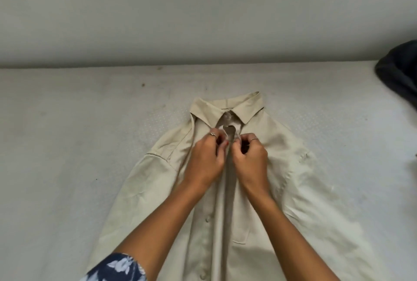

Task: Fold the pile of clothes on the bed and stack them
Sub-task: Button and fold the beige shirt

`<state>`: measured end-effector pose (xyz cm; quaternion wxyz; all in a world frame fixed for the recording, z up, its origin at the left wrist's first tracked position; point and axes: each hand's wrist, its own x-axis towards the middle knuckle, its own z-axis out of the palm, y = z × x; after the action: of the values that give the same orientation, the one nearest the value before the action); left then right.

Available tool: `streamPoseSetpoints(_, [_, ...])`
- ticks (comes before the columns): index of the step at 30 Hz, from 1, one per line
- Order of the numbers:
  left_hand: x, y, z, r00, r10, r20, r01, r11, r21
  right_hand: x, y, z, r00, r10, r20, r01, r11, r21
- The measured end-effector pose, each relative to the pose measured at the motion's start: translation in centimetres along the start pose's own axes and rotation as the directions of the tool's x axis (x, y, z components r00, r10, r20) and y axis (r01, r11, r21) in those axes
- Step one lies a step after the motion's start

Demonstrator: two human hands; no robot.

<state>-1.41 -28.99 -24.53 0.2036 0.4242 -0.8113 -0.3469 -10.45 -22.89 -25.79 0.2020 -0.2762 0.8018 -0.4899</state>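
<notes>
A beige collared shirt [266, 190] lies front-up and spread flat on the white bed [67, 145], its collar [228, 109] pointing toward the wall [203, 9] and its hem running out of view at the near edge. Both sleeves are spread outward to either side of the shirt body. A row of buttons [207, 219] runs down the placket, and a chest pocket [241, 231] sits just beside the placket on the shirt's right-hand side as seen here.

Both hands work at the top of the placket, just below the collar. The left hand [207, 158] has its grip clenched on the left edge of the shirt opening, fingers curled and pinching the fabric. The right hand [250, 158] has its grip pinching the opposite edge, fingers curled around the cloth. The two hands are nearly touching each other over the centre of the shirt, with the edges drawn together between them. Whether a button is held between the fingertips cannot be told. A ring shows on a finger of each hand.

A dark blue floral sleeve [117, 268] covers the left upper arm near the shirt's lower left side. A dark garment [399, 73] lies on the bed well apart from the shirt, at the far right beside the wall.
</notes>
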Motion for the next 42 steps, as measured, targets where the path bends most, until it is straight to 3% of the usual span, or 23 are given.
streamPoseSetpoints(3, [-1.1, -0.8, 2.2, 0.996, -0.062, 0.063, 0.063, 0.998, -0.013, -0.7, 1.0, 0.8, 0.999, -0.025, 0.032, 0.027, 0.997, -0.075])
streamPoseSetpoints(9, [-1.2, -3.5, 4.5, 0.999, -0.012, -0.053, 0.012, 1.0, -0.008, -0.5, 3.1, 2.9, 0.983, -0.155, -0.094, 0.142, 0.981, -0.13])
streamPoseSetpoints(12, [-1.1, -4.4, 5.0, 0.999, -0.006, -0.053, 0.005, 1.0, -0.017, -0.4, 3.5, 3.4, 0.975, -0.204, -0.083, 0.189, 0.968, -0.165])
streamPoseSetpoints(19, [-1.0, -3.7, 4.8, 0.997, -0.07, 0.03, 0.07, 0.998, -0.005, -0.2, 3.0, 3.2, 0.979, -0.195, -0.051, 0.176, 0.95, -0.259])
streamPoseSetpoints(24, [-0.3, -3.9, 5.0, 1.0, 0.013, 0.01, -0.013, 1.0, -0.004, -0.3, 2.5, 3.6, 0.974, -0.212, -0.082, 0.175, 0.929, -0.326])
streamPoseSetpoints(28, [-0.5, -4.3, 4.2, 0.999, 0.044, 0.011, -0.041, 0.982, -0.183, -0.8, 2.5, 3.6, 0.966, -0.204, -0.161, 0.147, 0.94, -0.306])
streamPoseSetpoints(33, [-0.3, -4.4, 2.5, 0.996, -0.043, 0.072, 0.069, 0.907, -0.414, -1.9, 1.7, 3.0, 0.967, -0.077, -0.244, 0.036, 0.985, -0.169])
streamPoseSetpoints(37, [-0.5, -4.4, 0.8, 0.984, -0.093, 0.152, 0.16, 0.836, -0.525, -3.3, 0.3, 3.7, 0.942, -0.053, -0.333, 0.016, 0.993, -0.115])
streamPoseSetpoints(42, [-1.0, -4.6, -1.4, 0.982, -0.068, 0.177, 0.159, 0.803, -0.574, -5.5, -1.5, 4.7, 0.916, -0.026, -0.4, -0.003, 0.997, -0.072])
